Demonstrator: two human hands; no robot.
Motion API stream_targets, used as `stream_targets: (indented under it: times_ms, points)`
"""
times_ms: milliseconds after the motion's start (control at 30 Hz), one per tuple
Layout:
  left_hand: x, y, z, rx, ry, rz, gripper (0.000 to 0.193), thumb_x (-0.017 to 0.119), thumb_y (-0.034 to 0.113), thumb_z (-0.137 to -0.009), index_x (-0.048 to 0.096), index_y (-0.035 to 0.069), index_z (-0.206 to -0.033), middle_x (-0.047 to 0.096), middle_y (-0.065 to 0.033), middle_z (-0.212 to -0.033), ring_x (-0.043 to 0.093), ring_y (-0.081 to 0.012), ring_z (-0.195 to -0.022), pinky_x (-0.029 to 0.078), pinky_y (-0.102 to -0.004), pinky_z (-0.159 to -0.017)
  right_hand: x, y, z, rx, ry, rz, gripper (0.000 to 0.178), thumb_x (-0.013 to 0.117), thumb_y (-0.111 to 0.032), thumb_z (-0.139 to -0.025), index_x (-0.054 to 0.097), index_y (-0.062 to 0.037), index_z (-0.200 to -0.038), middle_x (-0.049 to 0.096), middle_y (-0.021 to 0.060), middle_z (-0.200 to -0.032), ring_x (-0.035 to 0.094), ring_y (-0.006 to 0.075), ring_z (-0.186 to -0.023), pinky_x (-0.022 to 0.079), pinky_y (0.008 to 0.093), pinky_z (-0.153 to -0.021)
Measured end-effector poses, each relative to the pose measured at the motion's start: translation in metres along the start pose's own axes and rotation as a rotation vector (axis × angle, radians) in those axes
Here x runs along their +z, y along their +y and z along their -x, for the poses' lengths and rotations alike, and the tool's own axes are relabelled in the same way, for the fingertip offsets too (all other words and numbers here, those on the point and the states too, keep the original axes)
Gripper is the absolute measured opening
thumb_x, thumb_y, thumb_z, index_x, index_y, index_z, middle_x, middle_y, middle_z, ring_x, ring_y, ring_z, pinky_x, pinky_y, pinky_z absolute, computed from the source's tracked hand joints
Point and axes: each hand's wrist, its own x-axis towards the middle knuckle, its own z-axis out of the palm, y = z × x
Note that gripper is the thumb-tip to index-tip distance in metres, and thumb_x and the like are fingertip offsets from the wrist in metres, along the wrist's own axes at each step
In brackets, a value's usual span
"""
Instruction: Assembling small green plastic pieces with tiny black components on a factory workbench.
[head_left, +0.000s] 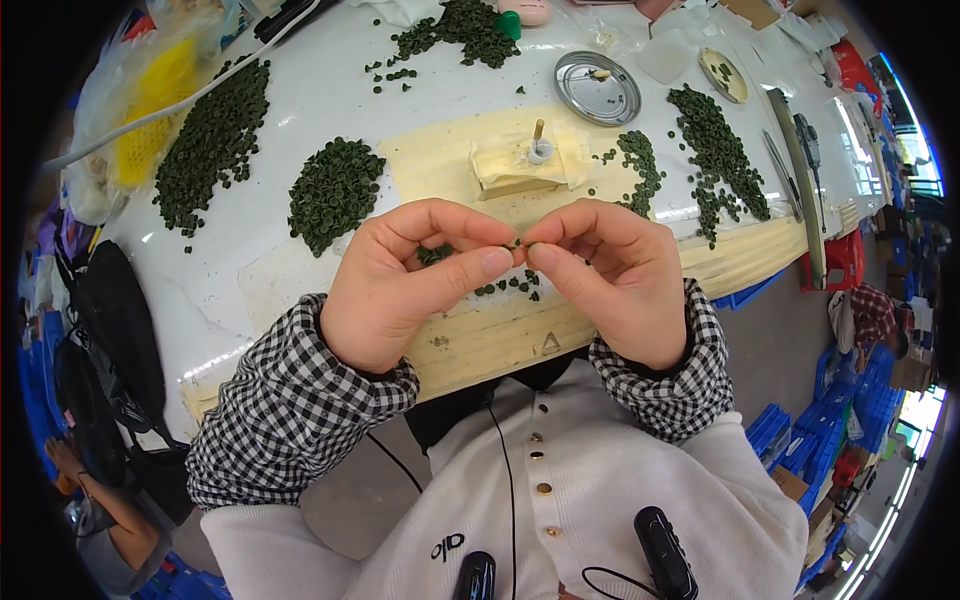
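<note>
My left hand [395, 275] and my right hand [630, 280] meet over the near edge of the table, thumb and forefinger pinched on each. Between the fingertips is a small dark green piece [517, 245], mostly covered by them; its exact shape cannot be made out. Below the fingers lie several loose dark green pieces [515, 284], and a few more show behind my left fingers. Just beyond my hands, a small white cup [540, 151] with a brown stick in it stands on a block [500, 172] covered in cream-coloured material.
Heaps of small green round pieces [335, 192] lie left, at the back and right. A round metal lid [597, 88] and a shallow dish [723, 75] sit at the back right. Tweezers [782, 172] lie near the right edge. A black bag [120, 320] hangs at the left.
</note>
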Motion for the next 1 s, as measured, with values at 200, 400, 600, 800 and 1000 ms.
stream_targets:
  times_ms: [200, 400, 600, 800, 1000]
  points:
    - [-0.002, -0.007, -0.001, 0.114, 0.001, -0.037, 0.016, 0.065, -0.003, -0.079, 0.060, 0.000, -0.094, 0.065, -0.0094, -0.092, 0.060, -0.0142, -0.090, 0.047, -0.0250, -0.082, 0.003, -0.001, -0.002, -0.138, 0.073, 0.152, 0.012, 0.063, -0.001, -0.080, 0.064, 0.0008, -0.092, 0.062, 0.0052, -0.084, 0.058, 0.0098, -0.074, 0.047, 0.0221, -0.069]
    - [-0.001, -0.006, -0.001, 0.119, 0.030, -0.090, 0.017, 0.067, -0.005, -0.076, 0.060, 0.000, -0.091, 0.064, -0.0069, -0.091, 0.059, -0.0117, -0.086, 0.047, -0.0248, -0.082, 0.008, -0.006, -0.002, -0.251, 0.118, 0.368, 0.010, 0.065, 0.001, -0.076, 0.066, -0.0005, -0.085, 0.059, 0.0062, -0.080, 0.056, 0.0114, -0.068, 0.046, 0.0229, -0.061]
    - [-0.001, -0.008, 0.000, 0.134, 0.048, -0.064, 0.016, 0.067, -0.004, -0.077, 0.060, 0.001, -0.091, 0.064, -0.0058, -0.090, 0.058, -0.0093, -0.082, 0.047, -0.0221, -0.077, 0.011, -0.006, -0.001, -0.325, 0.131, 0.437, 0.013, 0.065, 0.002, -0.075, 0.067, 0.0000, -0.088, 0.058, 0.0066, -0.079, 0.056, 0.0127, -0.066, 0.047, 0.0232, -0.059]
    - [-0.001, -0.006, 0.000, 0.131, 0.108, 0.037, 0.013, 0.069, 0.001, -0.078, 0.064, -0.001, -0.090, 0.066, -0.0056, -0.086, 0.059, -0.0077, -0.080, 0.047, -0.0209, -0.074, 0.018, -0.008, 0.007, -0.281, 0.104, 0.394, 0.025, 0.058, 0.006, -0.080, 0.065, 0.0005, -0.104, 0.056, 0.0061, -0.083, 0.053, 0.0113, -0.074, 0.043, 0.0211, -0.067]
    - [-0.001, -0.006, 0.001, 0.170, 0.132, -0.016, 0.012, 0.067, 0.000, -0.079, 0.065, -0.001, -0.091, 0.067, -0.0071, -0.087, 0.061, -0.0091, -0.080, 0.048, -0.0213, -0.075, 0.015, -0.006, 0.004, -0.313, 0.099, 0.381, 0.027, 0.059, 0.006, -0.079, 0.065, 0.0000, -0.104, 0.057, 0.0084, -0.080, 0.055, 0.0141, -0.066, 0.044, 0.0228, -0.057]
